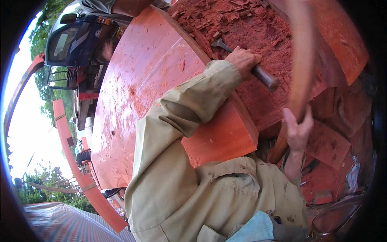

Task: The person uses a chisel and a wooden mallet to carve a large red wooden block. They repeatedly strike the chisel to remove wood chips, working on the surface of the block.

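Note:
My left hand (244, 62) is wrapped round a chisel (264, 76) with a dark wooden handle. Its metal blade (221, 44) points away over reddish wood chips. Farther right, my right hand (297, 131) grips a long, curved wooden piece (302, 60) near its lower part. The upper part of this piece is smeared by motion, and its top runs out of view. Beneath the chisel lies a hollowed surface of red wood (258, 97), strewn with chips and dust. My left forearm crosses a thick, smooth red wood block (125, 97).
A person's bare limb and grey clothing (131, 7) show at the top edge, close beside the block. A dark blue truck (74, 40) stands at the far left. A long red beam (74, 161) leans nearby. Red boards (328, 143) lie at the right.

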A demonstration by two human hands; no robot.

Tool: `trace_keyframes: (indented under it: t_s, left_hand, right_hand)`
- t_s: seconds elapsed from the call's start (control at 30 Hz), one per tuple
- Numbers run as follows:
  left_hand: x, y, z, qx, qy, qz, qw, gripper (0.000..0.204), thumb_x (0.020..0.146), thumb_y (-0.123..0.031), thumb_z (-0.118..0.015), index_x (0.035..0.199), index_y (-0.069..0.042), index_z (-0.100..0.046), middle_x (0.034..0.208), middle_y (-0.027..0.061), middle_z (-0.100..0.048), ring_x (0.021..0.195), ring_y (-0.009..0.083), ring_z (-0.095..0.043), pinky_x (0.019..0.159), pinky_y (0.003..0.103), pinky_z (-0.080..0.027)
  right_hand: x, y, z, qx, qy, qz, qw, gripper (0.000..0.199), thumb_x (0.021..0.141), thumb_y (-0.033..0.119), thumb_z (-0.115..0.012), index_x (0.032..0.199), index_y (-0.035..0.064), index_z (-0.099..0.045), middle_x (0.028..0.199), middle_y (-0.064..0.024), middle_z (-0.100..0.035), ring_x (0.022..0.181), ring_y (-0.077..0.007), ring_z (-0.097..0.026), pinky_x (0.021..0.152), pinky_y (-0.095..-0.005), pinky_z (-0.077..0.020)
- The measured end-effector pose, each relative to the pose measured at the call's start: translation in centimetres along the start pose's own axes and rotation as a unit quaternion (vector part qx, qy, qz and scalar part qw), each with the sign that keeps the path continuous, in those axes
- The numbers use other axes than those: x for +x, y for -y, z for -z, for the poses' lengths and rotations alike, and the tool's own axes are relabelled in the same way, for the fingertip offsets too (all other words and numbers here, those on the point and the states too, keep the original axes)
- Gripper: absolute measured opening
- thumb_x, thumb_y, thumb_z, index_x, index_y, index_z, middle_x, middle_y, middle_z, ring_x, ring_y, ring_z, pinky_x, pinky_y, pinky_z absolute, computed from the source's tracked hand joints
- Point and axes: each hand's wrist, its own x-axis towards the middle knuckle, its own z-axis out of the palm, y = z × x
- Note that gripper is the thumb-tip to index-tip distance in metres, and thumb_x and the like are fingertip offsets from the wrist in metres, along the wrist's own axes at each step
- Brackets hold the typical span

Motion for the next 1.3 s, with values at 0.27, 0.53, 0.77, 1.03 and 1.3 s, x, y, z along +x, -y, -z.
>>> trace_keyframes:
  t_s: [0.27, 0.53, 0.77, 1.03, 1.3]
  left_hand:
    - [0.8, -0.4, -0.5, 0.022, 0.003, 0.041, 0.999, 0.029, 0.072, -0.006, -0.077, 0.098, -0.011, -0.065, 0.097, 0.0143, -0.070, 0.110, 0.0388, -0.068, 0.093, 0.055, -0.052]
    - [0.6, 1.5, -0.8, 0.031, -0.057, 0.019, 0.998, 0.029, 0.073, -0.009, -0.077, 0.100, -0.013, -0.066, 0.098, 0.0137, -0.070, 0.104, 0.0385, -0.069, 0.087, 0.053, -0.053]
    - [-0.2, 1.7, -0.8, 0.072, 0.027, 0.039, 0.996, 0.031, 0.073, -0.008, -0.075, 0.102, -0.011, -0.066, 0.098, 0.0149, -0.073, 0.108, 0.0398, -0.071, 0.087, 0.052, -0.057]
    - [-0.2, 2.0, 0.8, 0.047, 0.024, 0.068, 0.996, 0.029, 0.073, -0.008, -0.075, 0.101, -0.010, -0.068, 0.099, 0.0142, -0.073, 0.103, 0.0385, -0.072, 0.085, 0.051, -0.058]
    - [0.9, 1.6, 0.1, 0.054, -0.014, 0.084, 0.995, 0.029, 0.075, -0.013, -0.079, 0.102, -0.012, -0.070, 0.102, 0.0120, -0.073, 0.106, 0.0347, -0.072, 0.088, 0.049, -0.059]
  right_hand:
    - [1.0, -0.4, -2.5, -0.106, 0.059, 0.059, 0.991, 0.034, 0.093, 0.010, -0.077, 0.121, -0.0058, -0.066, 0.101, -0.0150, -0.074, 0.087, -0.0227, -0.071, 0.081, -0.0392, -0.0588]
    - [0.2, -0.5, -0.1, 0.175, -0.069, 0.072, 0.979, 0.019, 0.101, 0.017, -0.070, 0.108, 0.0019, -0.063, 0.085, -0.0032, -0.062, 0.070, -0.0121, -0.060, 0.071, -0.0297, -0.0561]
    - [1.1, -1.1, -2.4, -0.073, 0.126, 0.051, 0.988, 0.045, 0.094, 0.013, -0.076, 0.133, -0.0052, -0.061, 0.106, -0.0142, -0.075, 0.099, -0.0280, -0.073, 0.091, -0.0421, -0.0571]
    - [0.0, -0.1, -2.8, -0.036, 0.036, 0.046, 0.998, 0.041, 0.096, 0.014, -0.076, 0.130, -0.0044, -0.062, 0.101, -0.0107, -0.069, 0.095, -0.0236, -0.069, 0.088, -0.0370, -0.0563]
    - [-0.3, -2.9, -0.2, 0.186, 0.051, 0.051, 0.980, 0.042, 0.093, 0.017, -0.081, 0.123, -0.0064, -0.064, 0.105, -0.0139, -0.071, 0.096, -0.0242, -0.069, 0.089, -0.0390, -0.0557]
